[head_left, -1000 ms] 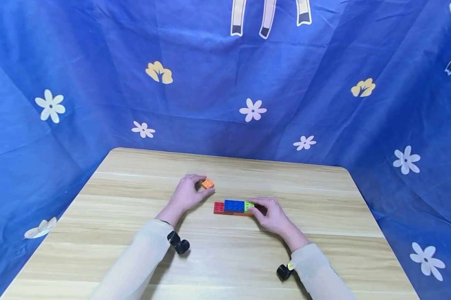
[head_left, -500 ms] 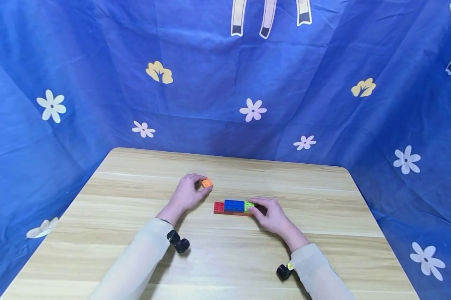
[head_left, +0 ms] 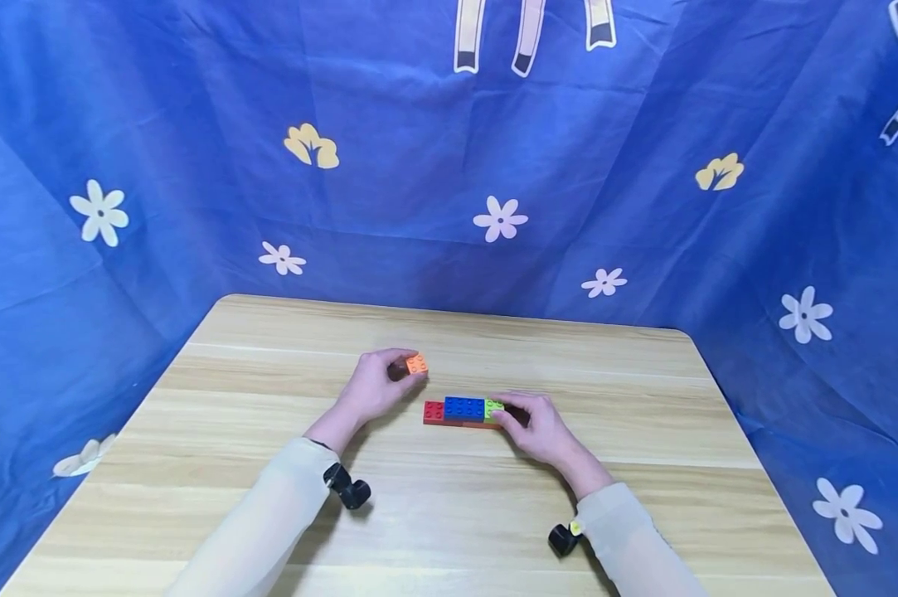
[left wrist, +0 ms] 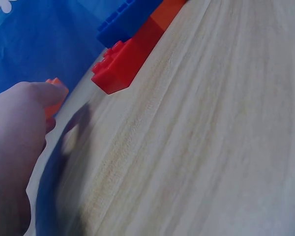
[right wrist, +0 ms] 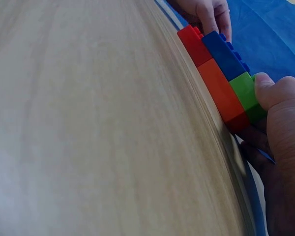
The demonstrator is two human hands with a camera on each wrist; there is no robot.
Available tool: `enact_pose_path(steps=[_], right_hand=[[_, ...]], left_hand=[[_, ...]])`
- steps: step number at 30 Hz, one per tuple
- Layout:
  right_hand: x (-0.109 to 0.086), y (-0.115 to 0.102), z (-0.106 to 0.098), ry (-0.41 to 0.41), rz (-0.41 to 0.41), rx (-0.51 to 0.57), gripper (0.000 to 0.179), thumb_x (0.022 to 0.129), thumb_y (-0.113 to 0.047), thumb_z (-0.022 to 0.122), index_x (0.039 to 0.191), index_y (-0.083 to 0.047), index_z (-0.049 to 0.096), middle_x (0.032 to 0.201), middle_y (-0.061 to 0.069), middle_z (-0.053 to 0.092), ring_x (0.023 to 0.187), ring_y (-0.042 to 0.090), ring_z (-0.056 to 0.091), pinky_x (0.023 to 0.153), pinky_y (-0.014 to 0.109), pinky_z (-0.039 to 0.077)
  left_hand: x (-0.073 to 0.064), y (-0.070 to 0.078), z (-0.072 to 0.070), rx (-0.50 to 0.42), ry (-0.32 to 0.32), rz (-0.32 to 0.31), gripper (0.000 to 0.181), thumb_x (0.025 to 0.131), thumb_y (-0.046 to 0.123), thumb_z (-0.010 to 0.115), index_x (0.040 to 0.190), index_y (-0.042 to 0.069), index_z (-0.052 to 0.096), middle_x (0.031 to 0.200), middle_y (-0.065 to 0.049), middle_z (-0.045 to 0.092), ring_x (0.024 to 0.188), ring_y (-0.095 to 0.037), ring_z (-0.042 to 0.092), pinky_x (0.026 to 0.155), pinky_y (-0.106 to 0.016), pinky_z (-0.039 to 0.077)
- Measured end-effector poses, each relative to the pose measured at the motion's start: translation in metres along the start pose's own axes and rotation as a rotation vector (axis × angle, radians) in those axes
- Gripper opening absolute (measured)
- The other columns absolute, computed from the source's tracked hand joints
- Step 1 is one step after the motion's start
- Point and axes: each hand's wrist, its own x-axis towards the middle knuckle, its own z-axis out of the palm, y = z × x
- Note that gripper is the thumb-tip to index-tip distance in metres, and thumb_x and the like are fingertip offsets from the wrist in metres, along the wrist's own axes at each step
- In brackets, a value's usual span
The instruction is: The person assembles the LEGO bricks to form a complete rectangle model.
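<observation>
My left hand (head_left: pixel 366 388) pinches a small orange studded building brick (head_left: pixel 417 363) between thumb and fingers, beyond the left end of a row of joined bricks. In the row, a blue brick (head_left: pixel 463 407) and a lime-green brick (head_left: pixel 489 405) sit side by side on a lower layer. That layer is a red brick (right wrist: pixel 191 44), sticking out at the left, and an orange brick (right wrist: pixel 221 91). My right hand (head_left: pixel 541 429) grips the row's right end, its thumb at the green brick. The left wrist view shows the held orange brick partly hidden behind the left hand.
The bricks are on a wood-grain table (head_left: pixel 449 506) with rounded far corners. A blue cloth (head_left: pixel 389 207) printed with flowers hangs behind and along both sides. Each wrist carries a small black camera, the left one (head_left: pixel 347 487) close over the table.
The orange brick has turned slightly in my left hand, and the left wrist has shifted a little. My right hand keeps its grip on the row, which stays in place.
</observation>
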Motion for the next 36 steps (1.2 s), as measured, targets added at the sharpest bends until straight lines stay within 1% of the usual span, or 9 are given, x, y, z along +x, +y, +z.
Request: enact_pose_path(steps=[3,8,11,17,21,27,32,36], right_hand=[[-0.001,0.0,0.0,0.0,0.008,0.005,0.031,0.101,-0.022,0.076,0.129,-0.008,0.077,0.125,0.008,0.075,0.119,0.027,0.07,0.104,0.046,0.053],[-0.002,0.001,0.0,0.001,0.013,0.013,0.031,0.101,-0.021,0.076,0.129,-0.008,0.076,0.127,0.009,0.074,0.12,0.028,0.069,0.105,0.046,0.053],[-0.001,0.001,0.0,0.002,0.013,0.017,0.03,0.102,-0.021,0.075,0.129,-0.008,0.076,0.127,0.01,0.074,0.12,0.029,0.069,0.106,0.048,0.052],[0.002,0.002,0.0,-0.008,-0.012,0.014,0.032,0.102,-0.021,0.074,0.13,-0.005,0.075,0.127,0.01,0.074,0.12,0.029,0.069,0.104,0.048,0.053],[0.002,0.001,-0.001,-0.014,0.0,0.018,0.031,0.102,-0.021,0.075,0.129,-0.005,0.076,0.128,0.011,0.074,0.122,0.03,0.068,0.107,0.047,0.052],[0.003,0.001,-0.002,-0.008,0.013,0.018,0.03,0.1,-0.018,0.076,0.128,-0.005,0.076,0.127,0.012,0.074,0.121,0.03,0.069,0.107,0.046,0.051],[0.002,0.0,-0.001,0.001,0.017,0.021,0.031,0.1,-0.017,0.077,0.128,-0.004,0.076,0.127,0.013,0.074,0.119,0.03,0.07,0.106,0.046,0.052],[0.001,0.001,-0.001,0.002,0.027,0.021,0.031,0.1,-0.017,0.077,0.128,-0.004,0.076,0.128,0.013,0.074,0.12,0.03,0.069,0.106,0.046,0.052]], left_hand=[[-0.005,0.004,-0.002,-0.019,-0.015,0.005,0.047,0.093,0.026,0.085,0.134,0.006,0.072,0.107,-0.007,0.076,0.098,-0.023,0.071,0.09,-0.043,0.059],[-0.012,0.013,-0.003,-0.088,-0.081,0.009,0.047,0.094,0.025,0.085,0.135,0.007,0.072,0.122,-0.013,0.075,0.108,-0.03,0.074,0.095,-0.044,0.059],[-0.014,0.02,-0.003,-0.128,-0.109,0.02,0.047,0.094,0.025,0.084,0.135,0.006,0.072,0.128,-0.013,0.073,0.111,-0.031,0.073,0.098,-0.044,0.057],[-0.02,0.033,-0.001,-0.179,-0.162,0.045,0.046,0.095,0.022,0.083,0.136,0.005,0.071,0.13,-0.011,0.072,0.117,-0.028,0.071,0.098,-0.043,0.057],[-0.023,0.039,0.001,-0.168,-0.195,0.058,0.046,0.096,0.024,0.083,0.136,0.005,0.072,0.131,-0.008,0.072,0.121,-0.028,0.068,0.099,-0.044,0.057],[-0.026,0.043,0.005,-0.147,-0.207,0.083,0.046,0.095,0.029,0.083,0.135,0.008,0.073,0.13,-0.004,0.073,0.119,-0.027,0.068,0.103,-0.05,0.054],[-0.029,0.044,0.008,-0.134,-0.22,0.101,0.045,0.095,0.032,0.083,0.133,0.01,0.074,0.129,-0.003,0.073,0.115,-0.022,0.07,0.104,-0.047,0.053],[-0.031,0.045,0.009,-0.136,-0.237,0.101,0.047,0.095,0.033,0.083,0.134,0.01,0.074,0.128,-0.003,0.073,0.116,-0.02,0.07,0.104,-0.045,0.053]])
